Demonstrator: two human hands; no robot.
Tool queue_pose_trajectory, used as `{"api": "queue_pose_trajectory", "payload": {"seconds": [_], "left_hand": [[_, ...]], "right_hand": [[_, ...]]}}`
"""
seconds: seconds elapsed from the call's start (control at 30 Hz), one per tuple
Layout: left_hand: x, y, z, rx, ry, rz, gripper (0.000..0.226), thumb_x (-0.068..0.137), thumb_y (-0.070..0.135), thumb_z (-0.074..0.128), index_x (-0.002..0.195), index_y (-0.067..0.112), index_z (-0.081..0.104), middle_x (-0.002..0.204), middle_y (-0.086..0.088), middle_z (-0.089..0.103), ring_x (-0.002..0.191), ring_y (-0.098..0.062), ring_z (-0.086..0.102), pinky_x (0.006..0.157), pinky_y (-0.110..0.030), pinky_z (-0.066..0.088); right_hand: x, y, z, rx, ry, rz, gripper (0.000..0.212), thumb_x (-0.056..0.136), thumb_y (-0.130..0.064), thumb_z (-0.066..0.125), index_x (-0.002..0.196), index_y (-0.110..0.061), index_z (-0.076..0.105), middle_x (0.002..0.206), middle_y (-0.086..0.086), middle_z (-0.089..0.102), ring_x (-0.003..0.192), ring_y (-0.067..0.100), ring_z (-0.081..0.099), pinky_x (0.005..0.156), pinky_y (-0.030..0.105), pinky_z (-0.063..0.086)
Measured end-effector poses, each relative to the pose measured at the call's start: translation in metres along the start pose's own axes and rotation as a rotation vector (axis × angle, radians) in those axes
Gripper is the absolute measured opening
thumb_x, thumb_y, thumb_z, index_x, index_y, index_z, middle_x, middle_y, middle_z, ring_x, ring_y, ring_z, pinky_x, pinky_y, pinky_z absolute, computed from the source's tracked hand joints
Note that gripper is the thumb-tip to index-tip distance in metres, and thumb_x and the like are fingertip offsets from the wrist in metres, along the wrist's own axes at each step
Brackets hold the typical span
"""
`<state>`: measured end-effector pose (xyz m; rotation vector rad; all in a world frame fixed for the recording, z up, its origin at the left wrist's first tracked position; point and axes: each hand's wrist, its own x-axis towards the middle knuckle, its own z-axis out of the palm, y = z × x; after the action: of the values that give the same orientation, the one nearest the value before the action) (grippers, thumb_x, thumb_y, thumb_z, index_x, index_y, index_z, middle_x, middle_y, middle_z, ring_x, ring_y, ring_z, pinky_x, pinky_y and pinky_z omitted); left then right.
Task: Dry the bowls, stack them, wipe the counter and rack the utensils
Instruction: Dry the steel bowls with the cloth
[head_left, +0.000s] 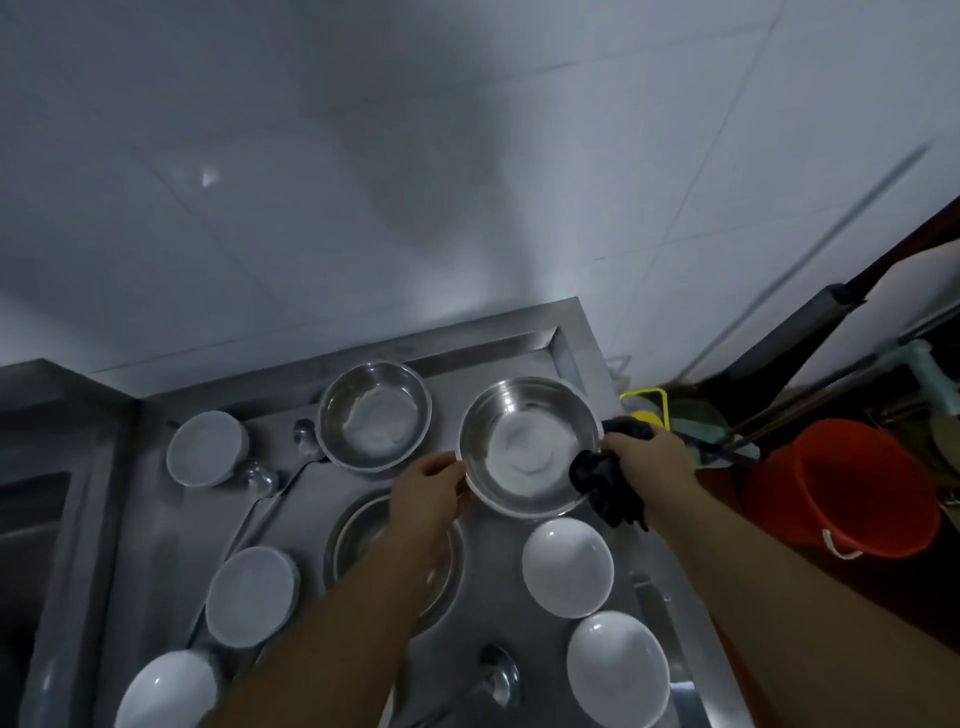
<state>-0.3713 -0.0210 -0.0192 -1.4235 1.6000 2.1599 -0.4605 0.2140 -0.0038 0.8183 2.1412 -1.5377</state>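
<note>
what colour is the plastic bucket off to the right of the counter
The plastic bucket is orange-red with a white handle, seen best in the head view, beyond the steel counter.

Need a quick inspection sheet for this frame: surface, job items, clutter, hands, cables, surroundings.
Surface: steel counter, raised rim at the back, a sink partly in view at far left.
Job's things: held steel bowl; second steel bowl behind; third under the left forearm; five white bowls, e.g.; ladles lying on the counter; dark cloth.
Clutter: nothing seen.
Grippers: left hand grips the held bowl's rim; right hand presses the cloth against its opposite rim.
Cables: nothing seen.
Surroundings: white tiled wall; red bucket and long handles to the right.
</note>
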Motion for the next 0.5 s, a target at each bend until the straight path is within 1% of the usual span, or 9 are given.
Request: {"api": "queue_pose_trajectory", "payload": {"seconds": [0.07,0.13,0.23,0.27,0.33,0.43,0.5], "left_hand": [[0.022,0.0,0.002,0.003,-0.015,-0.007,0.014,0.092,0.001,0.073,0.09,0.012,0.082,0.091,-0.015,0.081,0.084,-0.026,0.079,0.081,-0.039,0.065],[0.042,-0.002,0.005,0.028,-0.049,-0.005,0.019,0.089,-0.001,0.073,0.086,0.014,0.084,0.093,-0.017,0.081,0.088,-0.029,0.079,0.08,-0.038,0.065],[0.064,-0.005,0.011,0.006,-0.071,-0.019,0.03,0.09,-0.005,0.07,0.082,0.02,0.086,0.089,-0.014,0.082,0.078,-0.022,0.08,0.067,-0.025,0.062],[0.07,-0.005,0.013,-0.012,-0.076,-0.026,0.032,0.09,-0.005,0.07,0.082,0.021,0.086,0.089,-0.014,0.082,0.078,-0.021,0.08,0.066,-0.024,0.061],[0.08,-0.007,0.015,-0.055,-0.07,-0.033,0.029,0.091,-0.003,0.07,0.085,0.021,0.086,0.091,-0.013,0.082,0.081,-0.02,0.081,0.067,-0.024,0.062],[0.094,-0.009,0.02,-0.151,-0.031,-0.051,0.02,0.092,-0.001,0.071,0.099,0.013,0.083,0.094,-0.012,0.082,0.084,-0.02,0.081,0.067,-0.024,0.062],[0.103,-0.011,0.024,-0.197,0.004,-0.062,0.02,0.092,-0.001,0.072,0.108,0.009,0.078,0.094,-0.012,0.082,0.084,-0.019,0.081,0.066,-0.023,0.062]], "right_hand": [[0.016,-0.002,0.013,-0.051,0.018,-0.009,0.028,0.072,-0.018,0.076,0.097,-0.007,0.074,0.094,0.03,0.073,0.09,0.049,0.072,0.081,0.063,0.061],[0.032,-0.004,0.024,-0.144,0.037,-0.026,0.023,0.076,-0.014,0.075,0.097,-0.006,0.073,0.092,0.027,0.073,0.088,0.046,0.073,0.08,0.058,0.062],[0.051,-0.007,0.039,-0.259,0.075,-0.045,0.021,0.078,-0.014,0.074,0.099,-0.008,0.075,0.091,0.022,0.073,0.087,0.04,0.071,0.079,0.047,0.061],[0.055,-0.008,0.043,-0.292,0.092,-0.048,0.021,0.079,-0.014,0.073,0.1,-0.01,0.076,0.09,0.019,0.073,0.085,0.038,0.07,0.077,0.043,0.059],[0.065,-0.01,0.052,-0.335,0.11,-0.053,0.02,0.08,-0.015,0.073,0.1,-0.014,0.075,0.088,0.015,0.072,0.084,0.036,0.068,0.075,0.04,0.057],[0.077,-0.013,0.062,-0.372,0.128,-0.061,0.02,0.079,-0.017,0.072,0.1,-0.017,0.072,0.087,0.012,0.071,0.083,0.036,0.068,0.075,0.041,0.059],[0.086,-0.014,0.066,-0.426,0.133,-0.075,0.019,0.079,-0.019,0.071,0.098,-0.017,0.07,0.086,0.011,0.07,0.08,0.036,0.067,0.069,0.038,0.056]]}}
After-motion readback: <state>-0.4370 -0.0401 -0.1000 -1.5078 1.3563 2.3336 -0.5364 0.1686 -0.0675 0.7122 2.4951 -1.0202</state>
